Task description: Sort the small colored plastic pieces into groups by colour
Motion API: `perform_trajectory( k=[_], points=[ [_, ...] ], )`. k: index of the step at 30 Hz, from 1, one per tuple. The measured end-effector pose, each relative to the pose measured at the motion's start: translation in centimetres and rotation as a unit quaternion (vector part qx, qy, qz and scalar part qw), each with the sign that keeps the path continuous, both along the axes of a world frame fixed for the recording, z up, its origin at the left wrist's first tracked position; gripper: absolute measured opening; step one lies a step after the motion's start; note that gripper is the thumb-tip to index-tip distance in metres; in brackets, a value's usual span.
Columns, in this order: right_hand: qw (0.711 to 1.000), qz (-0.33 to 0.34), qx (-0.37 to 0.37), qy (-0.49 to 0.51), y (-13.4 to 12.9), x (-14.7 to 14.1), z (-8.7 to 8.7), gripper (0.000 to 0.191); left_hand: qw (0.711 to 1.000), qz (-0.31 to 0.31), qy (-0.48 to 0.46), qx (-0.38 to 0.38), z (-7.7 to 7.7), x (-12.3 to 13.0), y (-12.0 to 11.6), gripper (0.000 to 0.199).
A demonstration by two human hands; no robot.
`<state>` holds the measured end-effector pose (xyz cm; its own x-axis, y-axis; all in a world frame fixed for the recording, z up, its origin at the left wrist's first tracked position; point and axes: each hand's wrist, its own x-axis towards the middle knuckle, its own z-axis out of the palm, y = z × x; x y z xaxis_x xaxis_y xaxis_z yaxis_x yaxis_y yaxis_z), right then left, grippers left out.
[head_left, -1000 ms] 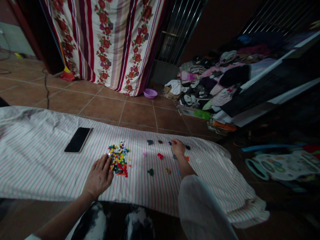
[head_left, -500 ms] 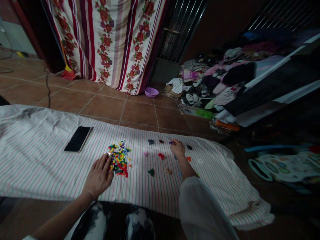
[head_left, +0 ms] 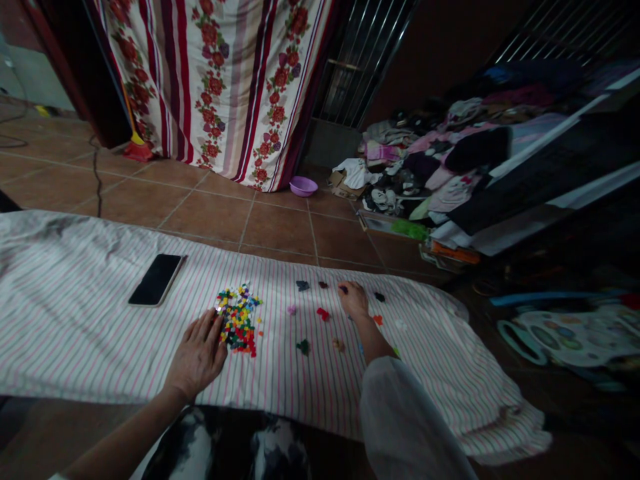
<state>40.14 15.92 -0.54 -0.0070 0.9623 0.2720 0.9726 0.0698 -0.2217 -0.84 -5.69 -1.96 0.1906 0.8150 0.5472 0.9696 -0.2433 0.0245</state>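
Note:
A pile of small multicoloured pieces (head_left: 241,320) lies on the striped cloth (head_left: 270,393). My left hand (head_left: 198,350) rests flat at the pile's left edge, fingers stretched out. Further right, my right hand (head_left: 355,300) is closed at a small dark purple group, its fingertips down on the cloth. Around it are small single-colour groups: grey (head_left: 303,285), brown (head_left: 323,285), black (head_left: 379,297), red (head_left: 323,313), pink (head_left: 292,310), orange (head_left: 378,320), white (head_left: 401,325), dark green (head_left: 303,346) and tan (head_left: 339,344). My right forearm partly covers blue and light green pieces.
A phone (head_left: 157,280) lies on the cloth, left of the pile. Beyond the cloth are a tiled floor (head_left: 280,223), a purple basin (head_left: 303,186), a floral curtain (head_left: 230,87) and a heap of clothes (head_left: 430,153). A colourful plastic item (head_left: 570,333) stands at the right.
My right hand has shifted very slightly, and its fingers now cover more of the purple pieces. My left hand has stayed in place.

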Motion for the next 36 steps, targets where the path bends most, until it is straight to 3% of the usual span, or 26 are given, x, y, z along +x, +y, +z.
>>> perform_trajectory(
  k=[11,27,32,36],
  points=[
    [1.000,0.000,0.011,0.022,0.2,-0.1,-0.3,0.021,1.000,-0.004,-0.014,0.004,-0.2,0.0,0.0,0.051],
    [0.998,-0.030,-0.030,0.055,0.0,-0.5,1.0,0.029,0.999,0.017,-0.025,-0.027,0.0,0.1,-0.1,0.051],
    [0.997,-0.052,0.024,0.047,-0.7,-1.0,1.8,0.030,0.999,0.018,-0.012,-0.032,0.4,0.2,-0.1,0.049],
    [0.991,-0.032,0.089,0.091,-1.5,-2.6,2.8,0.030,0.999,0.020,-0.014,-0.032,0.4,0.2,-0.1,0.049]
  ],
)
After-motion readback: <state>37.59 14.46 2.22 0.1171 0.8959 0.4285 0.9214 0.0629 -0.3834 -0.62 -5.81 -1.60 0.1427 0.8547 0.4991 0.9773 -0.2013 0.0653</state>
